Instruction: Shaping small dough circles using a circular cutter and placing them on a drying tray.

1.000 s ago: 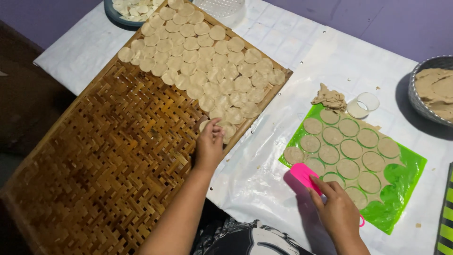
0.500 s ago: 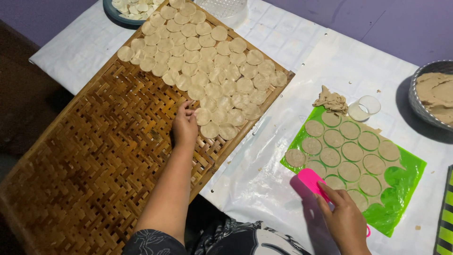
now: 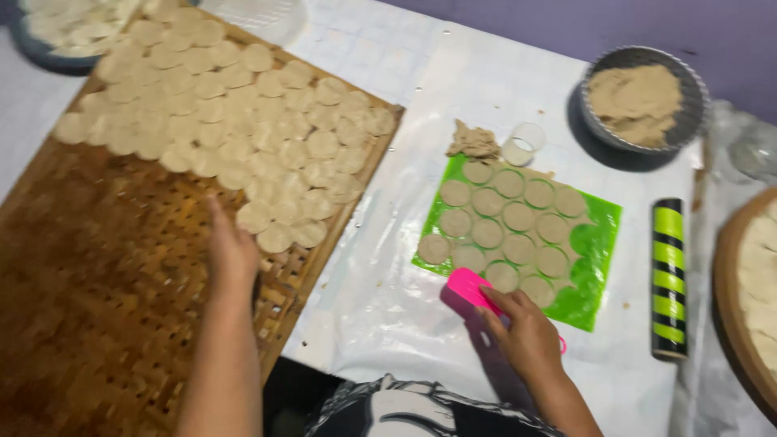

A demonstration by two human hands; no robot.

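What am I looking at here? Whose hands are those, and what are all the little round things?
The picture comes from a camera worn on a person's head, looking down, so the two bare hands are that person's own.

The left hand rests on a big woven bamboo tray. Many flat dough rounds lie in rows on the far part of the tray.

The right hand holds a pink scraper at the edge of a green mat. More cut rounds lie on that mat, with a heap of dough scraps and a small clear cup beside it.

Farther right are a bowl of dough and a striped green and black roller. Everything sits on a white plastic sheet.
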